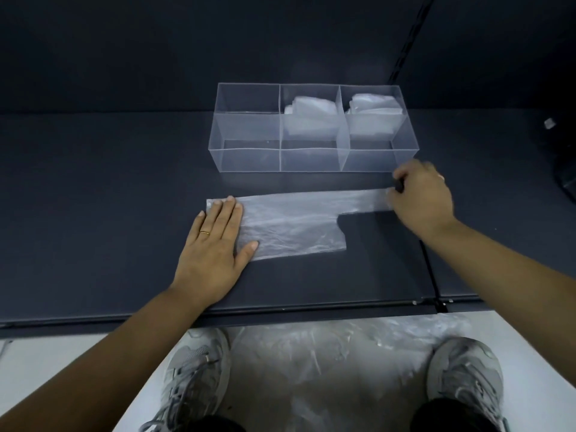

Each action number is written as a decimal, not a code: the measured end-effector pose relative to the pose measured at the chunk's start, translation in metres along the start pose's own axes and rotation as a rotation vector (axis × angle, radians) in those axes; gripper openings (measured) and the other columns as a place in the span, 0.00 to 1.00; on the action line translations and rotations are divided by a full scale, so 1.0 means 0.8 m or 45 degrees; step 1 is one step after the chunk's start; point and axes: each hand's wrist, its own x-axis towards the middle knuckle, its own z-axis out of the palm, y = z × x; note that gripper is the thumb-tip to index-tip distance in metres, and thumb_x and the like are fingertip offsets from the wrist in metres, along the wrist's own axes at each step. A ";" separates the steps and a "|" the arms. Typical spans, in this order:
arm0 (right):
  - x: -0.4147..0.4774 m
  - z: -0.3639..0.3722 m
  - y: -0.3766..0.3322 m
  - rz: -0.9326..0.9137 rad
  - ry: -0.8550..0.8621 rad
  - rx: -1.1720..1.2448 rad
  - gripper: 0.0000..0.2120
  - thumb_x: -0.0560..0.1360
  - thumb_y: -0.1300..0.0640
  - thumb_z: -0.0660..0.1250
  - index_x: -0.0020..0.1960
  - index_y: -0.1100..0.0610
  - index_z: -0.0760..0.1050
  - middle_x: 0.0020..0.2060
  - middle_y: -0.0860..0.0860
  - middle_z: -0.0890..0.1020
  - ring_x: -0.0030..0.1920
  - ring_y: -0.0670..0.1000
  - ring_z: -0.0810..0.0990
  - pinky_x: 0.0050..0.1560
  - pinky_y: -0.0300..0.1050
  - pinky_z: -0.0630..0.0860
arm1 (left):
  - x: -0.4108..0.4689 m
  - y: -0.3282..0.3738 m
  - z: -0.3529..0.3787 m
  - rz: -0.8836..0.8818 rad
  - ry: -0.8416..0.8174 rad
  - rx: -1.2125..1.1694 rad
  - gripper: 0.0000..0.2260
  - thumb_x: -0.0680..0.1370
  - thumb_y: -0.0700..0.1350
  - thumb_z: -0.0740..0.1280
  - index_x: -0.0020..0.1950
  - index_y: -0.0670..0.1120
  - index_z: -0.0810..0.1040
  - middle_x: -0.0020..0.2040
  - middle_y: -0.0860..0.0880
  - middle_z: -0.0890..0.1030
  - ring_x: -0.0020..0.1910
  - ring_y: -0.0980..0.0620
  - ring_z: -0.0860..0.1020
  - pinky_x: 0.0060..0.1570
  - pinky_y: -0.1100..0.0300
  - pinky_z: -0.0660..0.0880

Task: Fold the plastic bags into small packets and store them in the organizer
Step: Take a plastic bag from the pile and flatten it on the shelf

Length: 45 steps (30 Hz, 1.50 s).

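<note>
1. A thin translucent plastic bag (296, 226) is lying flat on the dark matte shelf (93, 198), just in front of the clear acrylic three-compartment organizer (249, 160). It is seemingly halved lengthwise already, since only one handle strip is showing, running out to the right.
2. The left hand (215, 241) is pressing down on the bag's closed left end, fingers straight and together, thumb spread. This is probably anchoring the slippery film so it is not sliding.
3. The right hand (420, 198) is curling its fingers onto the far end of the handle strip, apparently pinching it, though blur is hiding the fingertips. Pulling against the anchored end is likely keeping the band taut and smoothing creases before the next fold.
4. Folded white packets (308, 116) are sitting in the organizer's middle and right compartments, so the task is looking partly done.
5. A loose heap of clear plastic bags (343, 353) is lying on the floor between grey lace-up shoes (193, 378), within easy reach for later folding.
</note>
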 end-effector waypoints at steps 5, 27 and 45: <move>-0.081 0.045 -0.127 -0.775 -0.177 0.248 0.20 0.76 0.63 0.64 0.67 0.61 0.71 0.67 0.60 0.72 0.68 0.59 0.68 0.70 0.49 0.59 | 0.000 0.004 -0.004 -0.022 -0.059 0.085 0.39 0.73 0.69 0.34 0.78 0.48 0.42 0.78 0.51 0.43 0.77 0.48 0.41 0.75 0.50 0.39; -0.074 0.022 0.007 -0.826 -0.054 -0.030 0.17 0.70 0.52 0.74 0.56 0.55 0.77 0.57 0.53 0.76 0.58 0.57 0.72 0.59 0.50 0.64 | -0.005 0.015 -0.030 0.123 0.097 -0.068 0.39 0.74 0.68 0.48 0.77 0.44 0.56 0.78 0.44 0.54 0.78 0.47 0.50 0.75 0.46 0.42; -0.101 -0.022 0.000 -0.696 -0.397 0.138 0.10 0.72 0.47 0.69 0.49 0.50 0.75 0.53 0.44 0.73 0.57 0.45 0.68 0.62 0.43 0.63 | -0.020 0.089 -0.019 0.365 0.364 -0.361 0.08 0.73 0.38 0.73 0.52 0.41 0.84 0.52 0.46 0.84 0.51 0.46 0.83 0.51 0.51 0.79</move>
